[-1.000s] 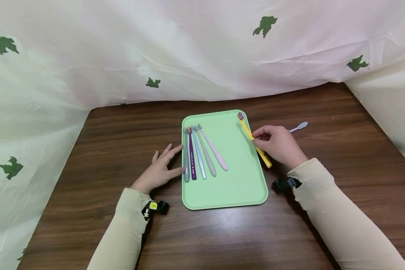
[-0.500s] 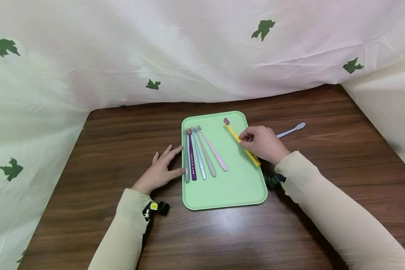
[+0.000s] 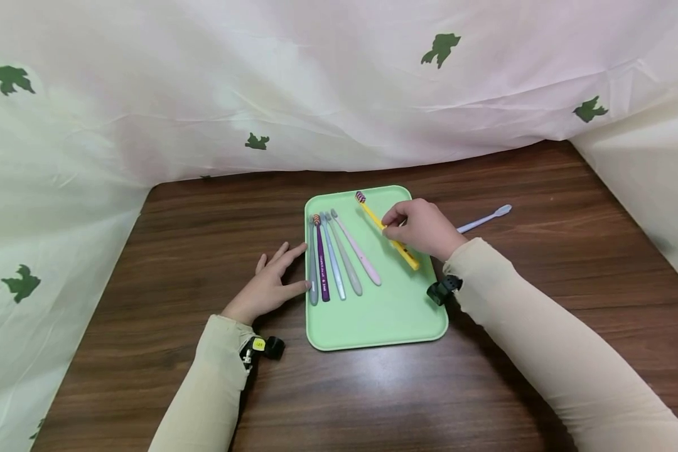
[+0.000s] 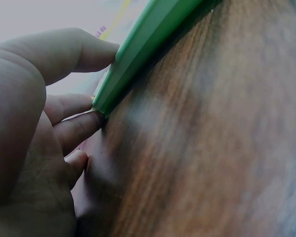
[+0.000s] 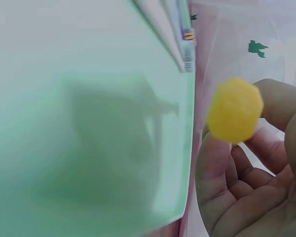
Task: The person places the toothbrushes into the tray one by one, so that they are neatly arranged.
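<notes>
My right hand (image 3: 424, 227) pinches a yellow toothbrush (image 3: 405, 255) by the middle of its handle, over the right half of the green tray (image 3: 373, 326). Its purple-and-white bristles point to the far side; in the right wrist view the yellow handle end (image 5: 235, 109) faces the camera. My left hand (image 3: 268, 285) rests beside the tray with fingers spread, thumb and fingertips touching its left edge (image 4: 133, 59). On the tray's left half several toothbrushes lie side by side, among them a purple one (image 3: 322, 267), a light blue one (image 3: 334, 263) and a pink one (image 3: 361, 254).
A pale blue toothbrush (image 3: 486, 220) lies on the dark wooden table (image 3: 548, 251) right of the tray, partly hidden behind my right hand. White cloth (image 3: 339, 81) with green leaf-like shapes hangs behind the table and along its sides.
My right hand has carried the yellow toothbrush leftward from the tray's right edge to over the tray. More of the pale blue toothbrush now shows. My left hand and the tray have stayed put.
</notes>
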A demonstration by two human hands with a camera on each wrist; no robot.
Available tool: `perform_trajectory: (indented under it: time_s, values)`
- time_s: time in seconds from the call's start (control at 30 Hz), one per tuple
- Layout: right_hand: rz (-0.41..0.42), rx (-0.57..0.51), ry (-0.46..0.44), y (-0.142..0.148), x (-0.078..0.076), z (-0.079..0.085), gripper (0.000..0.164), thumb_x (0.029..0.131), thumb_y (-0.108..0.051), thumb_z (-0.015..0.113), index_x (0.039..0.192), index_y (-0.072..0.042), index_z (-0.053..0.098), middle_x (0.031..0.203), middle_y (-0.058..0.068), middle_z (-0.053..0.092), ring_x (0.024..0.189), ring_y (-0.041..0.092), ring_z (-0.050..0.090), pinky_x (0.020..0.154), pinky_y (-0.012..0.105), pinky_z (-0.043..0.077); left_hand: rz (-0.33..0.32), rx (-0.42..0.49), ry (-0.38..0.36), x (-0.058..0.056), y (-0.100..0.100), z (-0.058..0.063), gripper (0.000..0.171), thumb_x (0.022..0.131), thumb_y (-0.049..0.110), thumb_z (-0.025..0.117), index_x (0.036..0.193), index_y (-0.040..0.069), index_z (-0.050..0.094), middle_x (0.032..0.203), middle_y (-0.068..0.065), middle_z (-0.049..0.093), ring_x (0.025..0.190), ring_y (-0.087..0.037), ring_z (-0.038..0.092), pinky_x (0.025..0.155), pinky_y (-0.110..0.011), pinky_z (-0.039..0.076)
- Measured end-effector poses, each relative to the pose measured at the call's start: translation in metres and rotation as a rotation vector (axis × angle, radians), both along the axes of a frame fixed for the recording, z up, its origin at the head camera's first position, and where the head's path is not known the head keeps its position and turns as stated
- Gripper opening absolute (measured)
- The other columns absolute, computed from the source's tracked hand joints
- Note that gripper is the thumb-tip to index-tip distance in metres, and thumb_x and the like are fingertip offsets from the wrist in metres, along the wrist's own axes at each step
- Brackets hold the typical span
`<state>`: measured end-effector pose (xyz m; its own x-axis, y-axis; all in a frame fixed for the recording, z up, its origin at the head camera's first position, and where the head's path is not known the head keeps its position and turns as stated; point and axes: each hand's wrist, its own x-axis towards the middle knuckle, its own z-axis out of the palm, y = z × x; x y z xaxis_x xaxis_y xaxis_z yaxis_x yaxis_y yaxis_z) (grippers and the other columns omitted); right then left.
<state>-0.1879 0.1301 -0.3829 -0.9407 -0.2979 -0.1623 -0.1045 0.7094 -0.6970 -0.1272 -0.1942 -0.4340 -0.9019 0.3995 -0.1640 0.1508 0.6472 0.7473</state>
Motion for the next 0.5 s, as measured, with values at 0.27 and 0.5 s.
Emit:
perform_trajectory:
  time_s: [0.27, 0.5]
  values:
    - [-0.014, -0.061, -0.045, -0.015, -0.006, -0.004, 0.016, 0.092, -0.018, 0.071, 0.105, -0.009, 0.073, 0.096, 0.006, 0.068, 0.082, 0.021, 0.061, 0.077, 0.035, 0.051, -0.003, -0.004, 0.001, -0.001, 0.000, -0.004, 0.076, 0.094, 0.034, 0.070, 0.159, 0.021, 0.033, 0.162, -0.001, 0.031, 0.155, -0.020, 0.006, 0.120, -0.050, -0.012]
    - [-0.011, -0.048, -0.062, -0.025, -0.011, -0.015, 0.015, 0.092, -0.015, 0.071, 0.105, -0.008, 0.074, 0.097, 0.006, 0.068, 0.085, 0.020, 0.061, 0.079, 0.034, 0.051, 0.000, -0.013, -0.006, -0.001, -0.001, -0.005, 0.075, 0.095, 0.034, 0.070, 0.159, 0.021, 0.032, 0.162, -0.001, 0.031, 0.155, -0.019, 0.006, 0.120, -0.050, -0.012]
